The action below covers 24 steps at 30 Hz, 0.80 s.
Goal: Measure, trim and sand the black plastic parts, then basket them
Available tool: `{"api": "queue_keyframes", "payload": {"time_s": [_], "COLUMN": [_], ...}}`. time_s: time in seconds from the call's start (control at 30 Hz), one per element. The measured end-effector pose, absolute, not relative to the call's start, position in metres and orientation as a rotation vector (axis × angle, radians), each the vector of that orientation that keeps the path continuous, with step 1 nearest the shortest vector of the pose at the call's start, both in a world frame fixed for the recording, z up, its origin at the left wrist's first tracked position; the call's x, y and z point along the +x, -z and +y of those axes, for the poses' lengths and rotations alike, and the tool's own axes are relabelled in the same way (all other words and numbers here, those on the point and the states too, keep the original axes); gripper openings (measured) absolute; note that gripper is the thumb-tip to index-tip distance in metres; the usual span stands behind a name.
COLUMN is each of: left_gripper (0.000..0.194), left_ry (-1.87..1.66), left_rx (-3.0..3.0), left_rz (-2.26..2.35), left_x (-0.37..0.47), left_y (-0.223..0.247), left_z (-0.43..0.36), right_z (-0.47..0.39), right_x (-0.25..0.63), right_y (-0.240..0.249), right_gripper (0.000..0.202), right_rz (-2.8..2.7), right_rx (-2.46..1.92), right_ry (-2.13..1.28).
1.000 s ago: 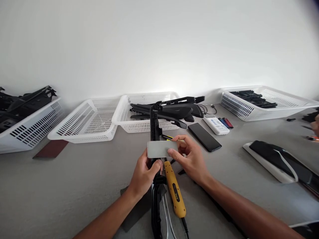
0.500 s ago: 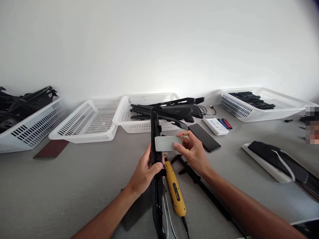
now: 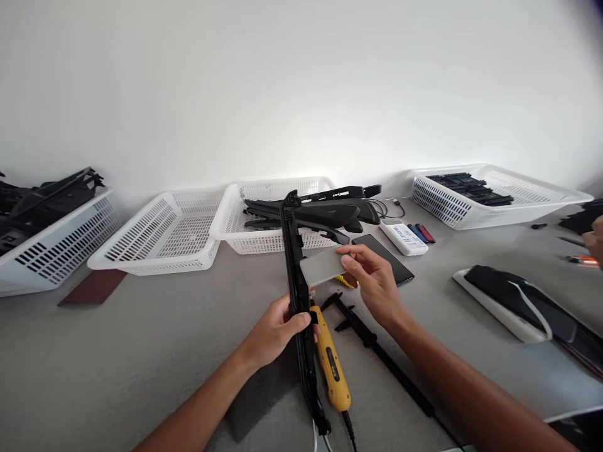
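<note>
My left hand (image 3: 277, 329) is closed round a long black plastic trim part (image 3: 293, 263), which stands nearly upright with its top leaning left. Between the thumb and fingers of my right hand (image 3: 370, 276) is a thin, flat grey sheet (image 3: 323, 265), perhaps sandpaper. Its left edge meets the right side of the trim part. Behind and below my hands lies a yellow corded rotary tool (image 3: 332, 364), partly hidden by the trim part. A black caliper (image 3: 365, 336) rests to its right.
White baskets (image 3: 155, 267) line the wall; several hold black plastic parts (image 3: 330, 213). A dark phone (image 3: 393, 267) and a white box (image 3: 404, 237) lie at centre right. A dark red sheet (image 3: 94, 287) is at left. Another person's hand (image 3: 594, 242) shows at the right edge.
The trim part has tilted, its top leaning left and its lower end moving right. My right hand has turned the grey sheet to a slant. Another person's hand shows at the right.
</note>
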State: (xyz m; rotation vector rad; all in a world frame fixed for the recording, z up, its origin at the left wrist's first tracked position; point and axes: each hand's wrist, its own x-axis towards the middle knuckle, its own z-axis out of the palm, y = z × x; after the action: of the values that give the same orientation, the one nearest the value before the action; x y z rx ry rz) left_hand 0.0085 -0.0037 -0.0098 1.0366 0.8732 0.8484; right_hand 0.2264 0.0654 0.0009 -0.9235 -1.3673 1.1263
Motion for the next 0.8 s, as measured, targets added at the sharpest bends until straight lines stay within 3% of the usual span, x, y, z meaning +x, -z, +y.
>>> {"api": "queue_keyframes", "payload": {"time_s": [0.13, 0.23, 0.37, 0.53, 0.8], "left_gripper": [0.062, 0.05, 0.048, 0.056, 0.045], "left_ry": [-0.885, -0.915, -0.937, -0.906, -0.953], "left_rx": [1.045, 1.07, 1.097, 1.066, 1.075], "left_rz": [0.887, 0.88, 0.898, 0.894, 0.92], "left_x": [0.01, 0.011, 0.012, 0.011, 0.012], "left_y": [0.012, 0.014, 0.015, 0.016, 0.017], "left_z": [-0.002, -0.001, -0.001, -0.001, 0.001], "right_z": [0.06, 0.056, 0.056, 0.058, 0.052], "right_x": [0.229, 0.225, 0.219, 0.215, 0.209], "right_y": [-0.011, -0.014, -0.006, 0.002, 0.004], "right_gripper": [0.057, 0.044, 0.057, 0.057, 0.062], "right_rz": [-1.419, -1.524, -1.574, -1.438, -1.531], "right_rx": [-0.805, -0.892, -1.021, -1.12, -1.155], "right_ry": [-1.445, -1.541, -1.424, -1.208, -1.169]}}
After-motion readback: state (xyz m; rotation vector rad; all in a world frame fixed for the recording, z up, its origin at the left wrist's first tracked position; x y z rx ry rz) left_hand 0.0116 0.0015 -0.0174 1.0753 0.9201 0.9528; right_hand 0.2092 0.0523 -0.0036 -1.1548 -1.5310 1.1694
